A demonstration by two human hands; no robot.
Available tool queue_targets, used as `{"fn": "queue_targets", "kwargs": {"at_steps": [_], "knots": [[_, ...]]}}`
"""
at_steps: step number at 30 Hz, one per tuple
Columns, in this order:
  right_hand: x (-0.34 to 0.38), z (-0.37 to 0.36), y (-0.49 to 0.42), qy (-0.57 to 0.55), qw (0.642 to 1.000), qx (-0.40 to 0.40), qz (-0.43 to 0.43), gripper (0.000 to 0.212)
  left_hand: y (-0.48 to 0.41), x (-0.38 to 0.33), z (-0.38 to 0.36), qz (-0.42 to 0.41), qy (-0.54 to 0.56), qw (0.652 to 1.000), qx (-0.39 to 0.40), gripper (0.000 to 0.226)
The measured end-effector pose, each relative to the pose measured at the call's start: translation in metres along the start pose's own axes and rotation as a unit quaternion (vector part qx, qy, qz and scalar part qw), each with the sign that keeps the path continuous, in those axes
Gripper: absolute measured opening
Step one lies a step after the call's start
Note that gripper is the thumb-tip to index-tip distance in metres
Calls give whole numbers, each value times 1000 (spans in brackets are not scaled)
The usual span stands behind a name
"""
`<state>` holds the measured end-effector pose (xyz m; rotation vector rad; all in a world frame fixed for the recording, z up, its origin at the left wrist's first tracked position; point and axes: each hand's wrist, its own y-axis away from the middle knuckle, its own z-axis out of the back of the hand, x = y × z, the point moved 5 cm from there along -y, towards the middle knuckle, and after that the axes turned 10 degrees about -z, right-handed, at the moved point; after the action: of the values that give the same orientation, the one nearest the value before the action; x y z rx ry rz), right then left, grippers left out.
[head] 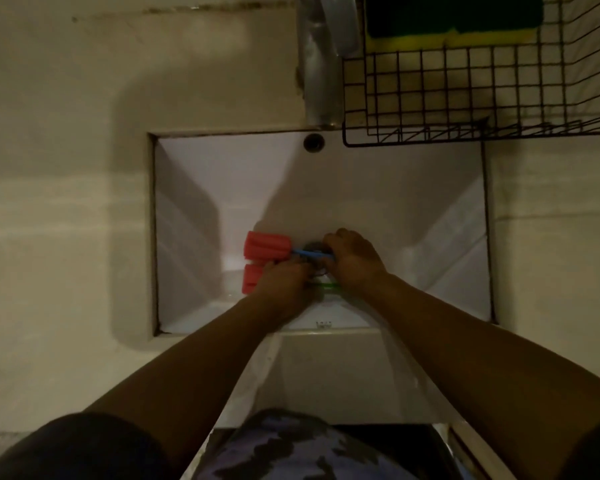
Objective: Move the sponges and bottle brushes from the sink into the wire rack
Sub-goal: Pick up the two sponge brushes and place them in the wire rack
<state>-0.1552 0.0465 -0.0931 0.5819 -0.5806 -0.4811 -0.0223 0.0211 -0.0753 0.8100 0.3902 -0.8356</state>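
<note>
Both forearms were bare from elbow to wrist, with no watch, bracelet or ring visible on the left hand (pixel 284 282) or the right hand (pixel 355 263). Dark short sleeves (pixel 66 445), black or near black in the dim light, covered the upper arms and ended at about the elbows; the right one showed only as a dark patch at the frame's lower corner. At the bottom centre was a garment (pixel 284 448) with a blotchy camouflage-like pattern of muted blue-purple and dark grey patches. The fingernails were too small and shadowed to make out.
</note>
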Motion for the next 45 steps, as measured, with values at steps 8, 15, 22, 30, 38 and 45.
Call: {"fn": "queue_targets", "kwargs": {"at_steps": [8, 15, 22, 30, 38, 45], "knots": [[1, 1, -10, -5, 999, 26, -35, 16, -4, 4, -4, 19, -13, 999, 41, 18], [-3, 5, 6, -48, 999, 2, -26, 14, 0, -14, -3, -18, -33, 996, 81, 17], [4, 20, 26, -60, 997, -49, 1, 10, 6, -37, 17, -93, -71, 993, 35, 10], [25, 50, 62, 0, 991, -114, 64, 15, 35, -64, 45, -115, -96, 989, -5, 23], [49, 82, 116, 27, 973, -204, 103, 17, 79, -96, 70, -156, -128, 977, -69, 21], [86, 124, 165, 58, 954, -266, 127, 19, 113, -117, 105, -178, -151, 963, -135, 23]]}}
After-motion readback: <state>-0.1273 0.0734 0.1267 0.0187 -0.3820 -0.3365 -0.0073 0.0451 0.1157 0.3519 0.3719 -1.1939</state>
